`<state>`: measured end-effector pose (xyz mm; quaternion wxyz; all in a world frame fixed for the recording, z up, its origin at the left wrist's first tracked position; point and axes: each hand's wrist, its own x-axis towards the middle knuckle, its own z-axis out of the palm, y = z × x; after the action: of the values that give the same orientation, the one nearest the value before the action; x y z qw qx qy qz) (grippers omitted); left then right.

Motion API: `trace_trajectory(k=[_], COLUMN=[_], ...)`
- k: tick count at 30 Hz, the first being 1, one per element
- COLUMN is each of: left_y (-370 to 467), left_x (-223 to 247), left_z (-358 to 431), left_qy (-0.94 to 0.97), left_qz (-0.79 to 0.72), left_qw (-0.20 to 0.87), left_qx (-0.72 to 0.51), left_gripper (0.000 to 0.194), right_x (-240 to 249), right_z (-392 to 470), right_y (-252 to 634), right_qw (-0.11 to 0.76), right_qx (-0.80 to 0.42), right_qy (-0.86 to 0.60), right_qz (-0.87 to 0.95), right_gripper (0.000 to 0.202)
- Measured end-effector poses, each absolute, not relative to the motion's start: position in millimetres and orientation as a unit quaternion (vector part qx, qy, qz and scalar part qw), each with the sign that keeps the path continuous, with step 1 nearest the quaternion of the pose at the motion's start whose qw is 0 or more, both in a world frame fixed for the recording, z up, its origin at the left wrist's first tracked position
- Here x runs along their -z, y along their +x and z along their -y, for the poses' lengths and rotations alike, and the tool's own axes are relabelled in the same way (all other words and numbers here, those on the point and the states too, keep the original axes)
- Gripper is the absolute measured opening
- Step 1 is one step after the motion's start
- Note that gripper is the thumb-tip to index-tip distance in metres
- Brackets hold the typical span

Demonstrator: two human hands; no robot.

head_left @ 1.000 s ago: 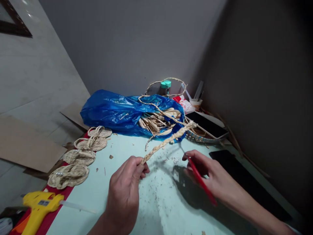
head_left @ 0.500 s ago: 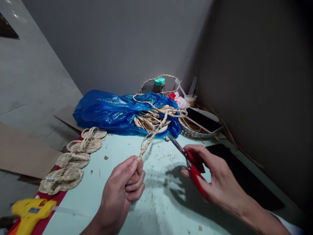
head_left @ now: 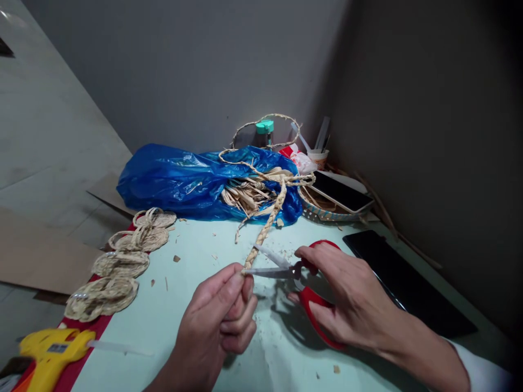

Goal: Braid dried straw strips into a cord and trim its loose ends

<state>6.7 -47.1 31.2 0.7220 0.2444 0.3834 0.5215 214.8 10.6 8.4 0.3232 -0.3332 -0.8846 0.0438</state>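
Note:
Between thumb and fingers, my left hand [head_left: 223, 313] pinches the near end of a braided straw cord [head_left: 269, 223]. The cord stretches away from me to the loose straw strands [head_left: 249, 196] in the mouth of a blue plastic bag [head_left: 171, 177]. My right hand [head_left: 347, 294] has its fingers in the handles of red-handled scissors [head_left: 296, 269]. Their blades are spread on either side of the cord, just beyond my left fingertips.
Several coiled straw pieces [head_left: 102, 296] lie along a red strip at the left, behind a yellow glue gun [head_left: 55, 348]. A phone [head_left: 342, 191] rests on a round basket [head_left: 322, 215]. A black slab [head_left: 404, 283] lies at right. Straw scraps dot the pale green tabletop [head_left: 196, 256].
My right hand has brought the scissors left to the cord, and their blades have spread around it. My left hand has shifted slightly right, still pinching the cord.

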Motion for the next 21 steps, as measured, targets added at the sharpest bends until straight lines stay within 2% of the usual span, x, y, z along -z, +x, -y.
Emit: trace_trajectory(k=[9,13,15,18,21], left_y=[12.8,13.3,13.4,14.0,15.1], left_x=[-22.8,-19.7,-21.6,-27.5,-32.1], left_z=[47.3,47.6,48.4,49.5,50.1], left_qy=[0.293,0.298,0.294,0.285,0.282], left_qz=[-0.426,-0.417,-0.419,-0.434,-0.442], left_qw=[0.699,0.712,0.718,0.732,0.750], left_qx=[-0.495,-0.480,-0.471,-0.440,-0.402], left_gripper=[0.033,0.034,0.035,0.036,0.038], right_x=[-9.3,-6.0,-5.0,-9.3,-19.9], right_z=[-9.0,-8.1,-9.3,-14.5,-21.9], right_y=[217.4,218.4,219.0,220.1,221.7], right_qw=[0.325,0.335,0.355,0.434,0.508], right_qx=[0.024,0.014,-0.038,-0.177,-0.394], right_qy=[-0.317,-0.316,-0.339,-0.433,-0.469], right_qz=[0.891,0.887,0.871,0.770,0.605], right_gripper=[0.033,0.027,0.021,0.011,0.025])
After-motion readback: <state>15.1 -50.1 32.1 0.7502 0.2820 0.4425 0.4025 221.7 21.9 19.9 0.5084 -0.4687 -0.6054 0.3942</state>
